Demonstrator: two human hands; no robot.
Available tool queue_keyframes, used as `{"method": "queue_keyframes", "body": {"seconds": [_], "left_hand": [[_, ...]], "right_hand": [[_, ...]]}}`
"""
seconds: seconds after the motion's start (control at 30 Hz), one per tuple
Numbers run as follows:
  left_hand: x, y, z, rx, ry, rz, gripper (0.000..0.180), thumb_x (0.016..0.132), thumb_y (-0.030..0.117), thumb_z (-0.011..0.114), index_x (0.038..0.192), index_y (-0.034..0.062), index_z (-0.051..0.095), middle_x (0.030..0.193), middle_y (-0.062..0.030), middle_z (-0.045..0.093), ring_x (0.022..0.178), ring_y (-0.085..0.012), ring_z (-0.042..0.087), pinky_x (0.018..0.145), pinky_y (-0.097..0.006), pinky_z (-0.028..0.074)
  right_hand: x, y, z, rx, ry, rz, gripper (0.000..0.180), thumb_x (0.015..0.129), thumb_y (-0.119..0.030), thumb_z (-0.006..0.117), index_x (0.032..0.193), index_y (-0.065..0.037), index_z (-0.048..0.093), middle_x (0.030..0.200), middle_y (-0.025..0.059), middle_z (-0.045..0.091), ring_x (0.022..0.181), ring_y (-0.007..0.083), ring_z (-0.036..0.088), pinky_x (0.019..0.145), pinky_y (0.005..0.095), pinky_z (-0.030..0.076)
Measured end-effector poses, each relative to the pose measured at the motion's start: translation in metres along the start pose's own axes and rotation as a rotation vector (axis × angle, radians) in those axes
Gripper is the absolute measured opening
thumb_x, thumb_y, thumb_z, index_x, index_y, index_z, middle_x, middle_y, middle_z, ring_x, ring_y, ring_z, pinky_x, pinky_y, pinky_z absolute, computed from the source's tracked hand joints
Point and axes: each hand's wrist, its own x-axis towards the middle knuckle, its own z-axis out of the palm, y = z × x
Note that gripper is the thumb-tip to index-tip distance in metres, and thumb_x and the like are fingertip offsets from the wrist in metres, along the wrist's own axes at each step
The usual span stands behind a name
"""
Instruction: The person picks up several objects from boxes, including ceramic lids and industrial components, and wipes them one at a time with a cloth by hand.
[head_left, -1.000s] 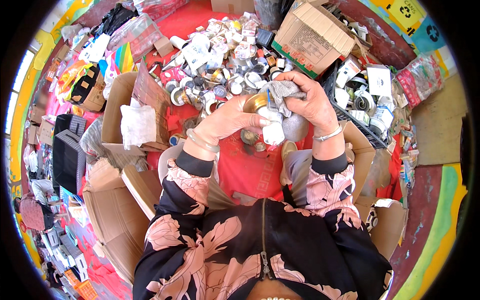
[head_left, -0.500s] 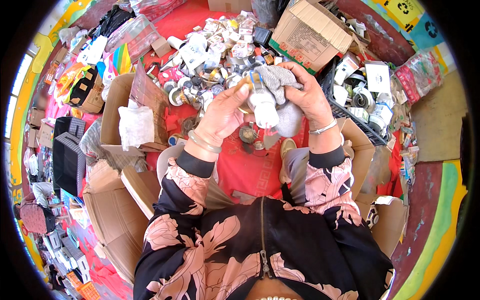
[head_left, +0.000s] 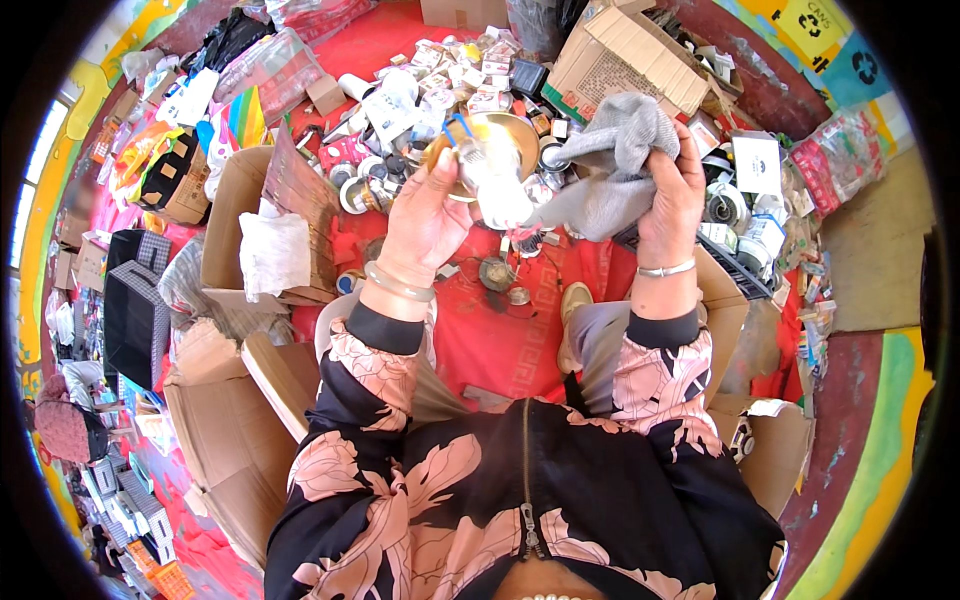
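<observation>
My left hand (head_left: 430, 218) pinches a downlight (head_left: 497, 185) with a round gold-coloured rim and a white body, overexposed in the middle. A blue wire or strip shows at its upper left edge. In my right hand (head_left: 670, 205) a crumpled grey knit cloth (head_left: 625, 145) is gripped, its lower end hanging toward the downlight's white end. Whether the cloth touches the downlight I cannot tell. Beyond both hands lies a pile of mixed lamp parts and small white boxes (head_left: 435, 80). A few loose round parts (head_left: 495, 272) rest on the red floor sheet (head_left: 480, 335) below my hands.
An open cardboard box (head_left: 235, 220) with a white cloth over its edge stands at left. Flattened cardboard (head_left: 235, 420) leans nearer. At the far right are a tilted carton (head_left: 620, 65) and a dark crate (head_left: 735, 262) full of lamp parts. Black trays (head_left: 135, 320) sit far left.
My right hand has moved right and drawn the grey cloth away from the downlight, so more of the rim shows. My left hand still holds the downlight, shifted slightly left.
</observation>
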Motion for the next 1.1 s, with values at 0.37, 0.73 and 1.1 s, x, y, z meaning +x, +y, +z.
{"method": "queue_keyframes", "body": {"seconds": [0.37,0.73,1.1], "left_hand": [[-0.004,-0.009,0.009,0.197,0.012,-0.066,0.032,0.093,0.021,0.047,0.118,0.0005,0.051,0.105,-0.007,0.06,0.094,-0.0173,0.059,0.083,-0.038,0.05],[0.0,-0.012,0.003,0.035,0.027,0.086,0.034,0.092,0.021,0.049,0.121,0.0019,0.047,0.114,-0.0103,0.057,0.105,-0.0223,0.056,0.089,-0.042,0.047],[-0.004,-0.007,0.002,0.029,-0.044,0.037,0.036,0.091,0.022,0.05,0.121,0.0019,0.048,0.117,-0.0113,0.055,0.107,-0.0258,0.054,0.091,-0.044,0.046]], "right_hand": [[-0.024,-0.003,0.04,-0.765,-0.763,-0.528,0.045,0.057,0.01,0.048,0.092,-0.01,0.068,0.097,0.0072,0.062,0.092,0.0265,0.056,0.084,0.0348,0.042],[-0.032,0.01,0.036,-0.59,-0.587,-0.189,0.045,0.06,0.014,0.045,0.095,-0.005,0.067,0.101,0.0082,0.061,0.095,0.0215,0.057,0.086,0.029,0.043],[-0.013,-0.018,0.016,0.027,0.008,0.017,0.042,0.071,0.01,0.044,0.108,-0.002,0.059,0.098,0.0063,0.061,0.084,0.014,0.059,0.075,0.0259,0.048]]}}
